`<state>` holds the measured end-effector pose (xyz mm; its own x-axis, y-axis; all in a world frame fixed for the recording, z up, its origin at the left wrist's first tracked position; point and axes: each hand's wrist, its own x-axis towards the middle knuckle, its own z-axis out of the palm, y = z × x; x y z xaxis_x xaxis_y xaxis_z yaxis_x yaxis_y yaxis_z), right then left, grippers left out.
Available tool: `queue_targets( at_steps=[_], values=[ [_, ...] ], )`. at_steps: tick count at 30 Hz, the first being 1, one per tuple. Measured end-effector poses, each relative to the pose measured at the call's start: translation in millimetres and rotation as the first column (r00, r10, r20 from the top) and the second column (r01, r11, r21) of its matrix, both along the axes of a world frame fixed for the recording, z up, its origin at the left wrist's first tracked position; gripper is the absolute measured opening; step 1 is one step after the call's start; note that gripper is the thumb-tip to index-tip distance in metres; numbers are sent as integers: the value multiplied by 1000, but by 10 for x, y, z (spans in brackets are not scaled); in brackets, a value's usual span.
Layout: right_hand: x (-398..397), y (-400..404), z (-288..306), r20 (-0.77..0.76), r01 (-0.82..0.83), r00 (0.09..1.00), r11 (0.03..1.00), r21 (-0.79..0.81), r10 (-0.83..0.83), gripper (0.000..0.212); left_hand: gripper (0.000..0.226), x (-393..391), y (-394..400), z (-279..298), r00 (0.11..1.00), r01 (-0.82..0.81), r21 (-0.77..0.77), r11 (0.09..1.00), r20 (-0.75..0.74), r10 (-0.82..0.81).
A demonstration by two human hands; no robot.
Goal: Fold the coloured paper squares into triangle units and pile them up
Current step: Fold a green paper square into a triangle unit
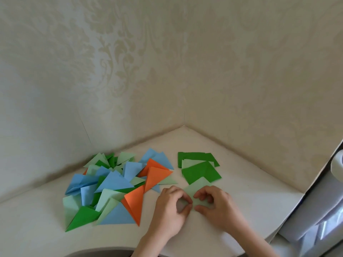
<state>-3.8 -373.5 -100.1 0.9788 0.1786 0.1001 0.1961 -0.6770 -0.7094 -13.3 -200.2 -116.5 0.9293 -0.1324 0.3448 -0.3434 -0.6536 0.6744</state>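
- My left hand [169,208] and right hand [218,203] meet over one pale green paper square [199,190] lying flat on the tabletop [250,199], near its front edge; on each hand the thumb and forefinger curl in and pinch the sheet where they face each other.
- The sheet is thin, matte paper; its far corner points toward the green stack, and the near part is covered by my fingers, so I cannot tell how far it is folded.
- Just beyond it lies a loose stack of unfolded squares [201,172], mostly dark green with a pale green one peeking out (they overlap too much for me to count them surely).
- To the left sprawls the pile of folded triangle units [113,184], sharp-cornered and creased: blue, pale green, dark green and orange. I count three large orange ones plus a sliver of orange by the pile's far left; the other colours overlap too much to count.
- The tabletop is smooth, off-white, with a curved front edge, set into a corner of walls covered in cream damask-pattern wallpaper [167,71].
- At the right edge a white object [337,166] is cut off by the frame, and I can't make out what it is.
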Motion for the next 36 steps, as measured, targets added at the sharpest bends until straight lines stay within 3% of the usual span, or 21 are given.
queue_targets(
  at_steps=[9,15,20,22,25,28,31,36],
  values=[
    [-18,-134,90,-60,-37,997,998,46,39,36,19,-42,46,35,997,54,-22,998,-50,-55],
    [-208,-134,29,150,-63,987,998,4,62,24,10,-58,52,30,997,72,7,997,-15,-72],
    [-183,-182,53,282,71,957,997,-4,-67,18,6,-101,49,24,997,51,112,992,51,-57],
    [-177,-168,68,249,-21,968,998,-56,34,21,10,-136,33,20,994,5,184,983,110,-26],
    [-177,-93,19,191,-127,970,984,-126,150,26,15,-187,31,25,993,12,169,985,112,-31],
    [-160,-56,-12,206,-114,969,986,-121,137,14,23,-211,75,44,994,49,144,988,90,-62],
    [-121,-41,-9,183,-87,977,991,-104,105,4,35,-201,137,69,992,82,217,973,75,-100],
    [-39,-14,-15,131,-54,989,993,-101,67,9,36,-116,212,130,982,149,253,956,71,-172]
  ],
)
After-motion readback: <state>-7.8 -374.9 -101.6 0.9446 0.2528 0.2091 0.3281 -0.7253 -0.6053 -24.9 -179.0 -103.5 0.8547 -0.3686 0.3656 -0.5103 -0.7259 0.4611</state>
